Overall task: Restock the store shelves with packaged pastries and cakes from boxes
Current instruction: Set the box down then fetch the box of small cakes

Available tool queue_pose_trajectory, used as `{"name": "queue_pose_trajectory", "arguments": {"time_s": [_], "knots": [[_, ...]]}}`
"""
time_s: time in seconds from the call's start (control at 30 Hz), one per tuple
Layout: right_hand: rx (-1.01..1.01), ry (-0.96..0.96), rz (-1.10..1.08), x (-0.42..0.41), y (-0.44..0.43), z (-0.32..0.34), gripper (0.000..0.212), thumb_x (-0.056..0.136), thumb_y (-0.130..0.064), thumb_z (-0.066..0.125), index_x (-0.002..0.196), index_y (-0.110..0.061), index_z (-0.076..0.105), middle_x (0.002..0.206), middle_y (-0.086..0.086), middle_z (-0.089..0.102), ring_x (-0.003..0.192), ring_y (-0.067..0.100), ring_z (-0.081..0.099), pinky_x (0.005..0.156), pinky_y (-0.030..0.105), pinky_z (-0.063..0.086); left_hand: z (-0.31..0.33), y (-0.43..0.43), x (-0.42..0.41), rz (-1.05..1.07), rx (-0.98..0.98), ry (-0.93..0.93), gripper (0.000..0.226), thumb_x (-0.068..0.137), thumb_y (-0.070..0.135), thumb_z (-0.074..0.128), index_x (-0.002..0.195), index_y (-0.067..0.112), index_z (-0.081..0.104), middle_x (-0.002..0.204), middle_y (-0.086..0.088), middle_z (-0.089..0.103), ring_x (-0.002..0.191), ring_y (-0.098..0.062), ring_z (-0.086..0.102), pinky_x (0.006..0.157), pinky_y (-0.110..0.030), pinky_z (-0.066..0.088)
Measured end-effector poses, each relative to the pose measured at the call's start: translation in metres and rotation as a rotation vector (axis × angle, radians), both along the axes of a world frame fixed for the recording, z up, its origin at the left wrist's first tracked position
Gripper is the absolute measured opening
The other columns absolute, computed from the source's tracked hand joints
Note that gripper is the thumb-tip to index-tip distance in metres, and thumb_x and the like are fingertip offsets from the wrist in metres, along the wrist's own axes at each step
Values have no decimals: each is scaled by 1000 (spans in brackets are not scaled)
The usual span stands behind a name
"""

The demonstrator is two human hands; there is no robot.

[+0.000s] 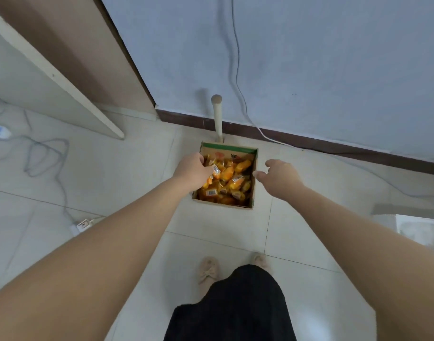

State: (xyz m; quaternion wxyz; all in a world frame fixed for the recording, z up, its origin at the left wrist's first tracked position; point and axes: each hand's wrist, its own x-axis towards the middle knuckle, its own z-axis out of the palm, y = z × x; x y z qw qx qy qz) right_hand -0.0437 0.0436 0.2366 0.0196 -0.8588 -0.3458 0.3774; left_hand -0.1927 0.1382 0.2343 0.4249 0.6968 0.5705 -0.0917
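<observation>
Over box (pixel 254 178), both hands outstretched

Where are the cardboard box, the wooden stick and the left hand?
cardboard box (pixel 229 146): head view, green far rim.
wooden stick (pixel 217 119): head view, shaft behind the box.
left hand (pixel 192 168): head view, back of hand.

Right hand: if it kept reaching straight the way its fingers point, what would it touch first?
Probably the right rim of the cardboard box; the right hand hangs open beside it, though depth is unclear.

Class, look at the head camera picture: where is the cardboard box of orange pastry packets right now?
The cardboard box sits on the tiled floor mid-frame, near the wall, between both hands.
</observation>
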Motion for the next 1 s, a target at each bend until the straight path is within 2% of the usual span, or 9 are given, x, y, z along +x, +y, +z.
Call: {"name": "queue_pose_trajectory", "arguments": {"time_s": [0.13, 0.2, 0.37, 0.5, 0.53, 0.6, 0.67, 0.83, 1.0], "knots": [[-23, 1, 13, 24, 28, -97, 43, 99, -35, 44, 128, -5, 49, 124, 14, 58, 110, 28, 57, 74, 27, 40, -101, 25, 20, 59, 0, 67, 42, 96, 26, 52, 132, 7, 45, 133, -10, 51, 120, -27, 52, 81, -24, 38], [-44, -2, 26, 33, 37, -145, 42, 99, -35, 44, 129, -5, 48, 125, 14, 57, 110, 27, 57, 73, 27, 38, -155, 36, 25, 85, 9, 112, 47, 94, 29, 54, 135, 9, 42, 136, -11, 46, 122, -29, 49, 90, -29, 43], [-87, -35, 8, 46, 46, -262, 37, 98, -33, 46, 124, -6, 48, 105, 10, 55, 86, 21, 48, 65, 27, 39, -271, 50, 30, 153, 14, 199, 63, 89, 33, 60, 141, 11, 32, 141, -13, 36, 127, -33, 42, 100, -41, 42], [-115, -89, -18, 51, 45, -337, 45, 96, -31, 50, 133, -8, 38, 124, 15, 53, 110, 31, 53, 85, 39, 49, -338, 55, 31, 219, -11, 232, 75, 88, 29, 63, 147, 14, 19, 147, -14, 29, 131, -35, 38, 102, -43, 40], [-111, -91, -50, 52, 45, -350, 50, 96, -30, 51, 137, -9, 33, 127, 16, 52, 112, 32, 53, 86, 40, 50, -351, 57, 31, 259, -28, 214, 78, 88, 26, 63, 148, 15, 15, 149, -14, 28, 132, -35, 38, 102, -43, 40], [-98, -50, -160, 56, 47, -372, 57, 95, -26, 53, 142, -10, 24, 126, 16, 52, 101, 30, 57, 72, 36, 50, -369, 63, 33, 345, -56, 171, 78, 89, 23, 62, 148, 16, 11, 149, -14, 31, 132, -35, 40, 101, -40, 42], [-116, 21, -254, 61, 48, -388, 53, 96, -24, 52, 141, -9, 28, 122, 15, 54, 87, 25, 54, 60, 29, 47, -384, 68, 35, 415, -78, 148, 74, 90, 23, 62, 146, 15, 15, 148, -14, 34, 130, -35, 42, 100, -39, 43], [-145, 36, -206, 71, 50, -410, 28, 91, 3, 48, 119, 3, 52, 114, 19, 57, 99, 33, 60, 85, 37, 55, -404, 75, 44, 618, -124, 100, 70, 87, 28, 65, 142, 14, 25, 144, -12, 38, 128, -34, 44, 98, -39, 44], [-98, 51, -241, 72, 51, -389, 25, 89, 5, 46, 112, 5, 56, 106, 19, 58, 93, 34, 62, 78, 36, 55, -393, 71, 46, 742, -168, 73, 74, 81, 35, 70, 139, 14, 28, 141, -11, 40, 125, -31, 46, 96, -39, 45]]}}
